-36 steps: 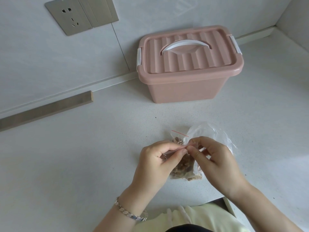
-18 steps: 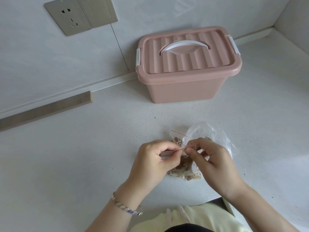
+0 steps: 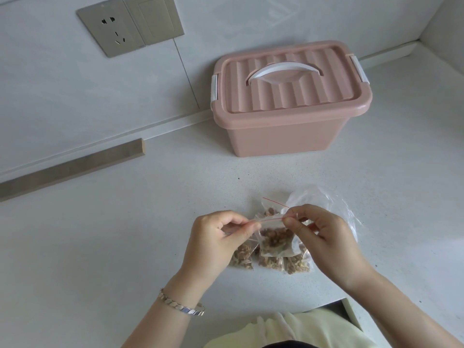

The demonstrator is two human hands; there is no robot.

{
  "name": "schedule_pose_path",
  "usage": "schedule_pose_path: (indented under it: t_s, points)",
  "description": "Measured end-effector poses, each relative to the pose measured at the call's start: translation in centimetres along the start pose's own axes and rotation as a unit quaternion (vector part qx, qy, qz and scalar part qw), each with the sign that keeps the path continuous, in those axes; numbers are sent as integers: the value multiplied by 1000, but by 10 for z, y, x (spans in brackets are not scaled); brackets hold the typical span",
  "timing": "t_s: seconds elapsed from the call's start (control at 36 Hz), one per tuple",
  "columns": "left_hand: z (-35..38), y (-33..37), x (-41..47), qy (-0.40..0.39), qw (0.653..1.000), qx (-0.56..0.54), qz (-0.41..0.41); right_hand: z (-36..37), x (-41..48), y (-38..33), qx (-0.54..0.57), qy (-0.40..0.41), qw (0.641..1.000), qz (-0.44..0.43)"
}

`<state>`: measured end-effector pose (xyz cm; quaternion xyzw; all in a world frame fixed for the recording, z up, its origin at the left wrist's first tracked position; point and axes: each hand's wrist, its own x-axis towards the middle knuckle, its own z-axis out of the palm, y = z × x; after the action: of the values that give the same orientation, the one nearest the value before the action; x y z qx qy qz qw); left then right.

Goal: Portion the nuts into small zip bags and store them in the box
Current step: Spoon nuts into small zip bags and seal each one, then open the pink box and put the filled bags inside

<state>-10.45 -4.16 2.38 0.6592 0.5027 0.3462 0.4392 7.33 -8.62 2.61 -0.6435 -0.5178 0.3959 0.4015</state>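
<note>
Left hand [image 3: 221, 237] and right hand [image 3: 324, 237]: each pinches, thumb against curled forefinger, one end of the red-lined seal of a small zip bag [image 3: 270, 223] of nuts [image 3: 276, 238], which hangs between them just above the counter [image 3: 125, 247]. Handling, by judgement: light, limp, slick film with a loose, shifting load, best taken by the stiffer seal strip, not the belly. Under the hands lie further filled bags [image 3: 243, 256]; just beyond the right hand, a crumpled clear bag [image 3: 316, 197]; well beyond both, the pink box [image 3: 288, 131], lid on.

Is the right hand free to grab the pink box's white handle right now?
Probably not yet: the right hand and left hand both pinch the small zip bag at its seal. Nothing blocks the way to the handle.
</note>
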Motion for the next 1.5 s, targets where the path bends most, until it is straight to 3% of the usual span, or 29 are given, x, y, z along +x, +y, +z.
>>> schedule_pose_path:
  t_s: [0.11,0.28,0.36,0.44,0.58,0.86,0.97,1.14,1.25,1.33,1.5]
  points:
    - [-1,-16,4,43,997,54,15,8,16,5,11,-20,1000,-1]
    - [5,-59,16,99,985,137,43,34,55,33,-86,-41,994,-55]
    - [14,-83,16,63,979,192,-5,43,66,52,-146,-90,985,-21]
    - [20,-96,10,-19,973,207,-104,41,64,65,-171,-109,979,8]
    - [18,-89,9,-60,974,147,-163,15,62,68,-174,-77,981,27]
    - [21,-9,128,87,987,138,8,-77,118,20,-189,36,981,-17]
    - [24,13,194,110,985,129,-23,-118,169,1,-219,104,970,-35]
    - [26,9,236,145,947,246,-145,-150,228,14,-296,153,938,100]
    - [19,2,247,156,949,166,-219,-155,249,27,-249,137,938,199]
    - [15,4,246,154,956,110,-223,-156,255,32,-172,157,949,212]
    - [5,0,222,140,960,93,-226,-160,232,41,-161,173,946,220]
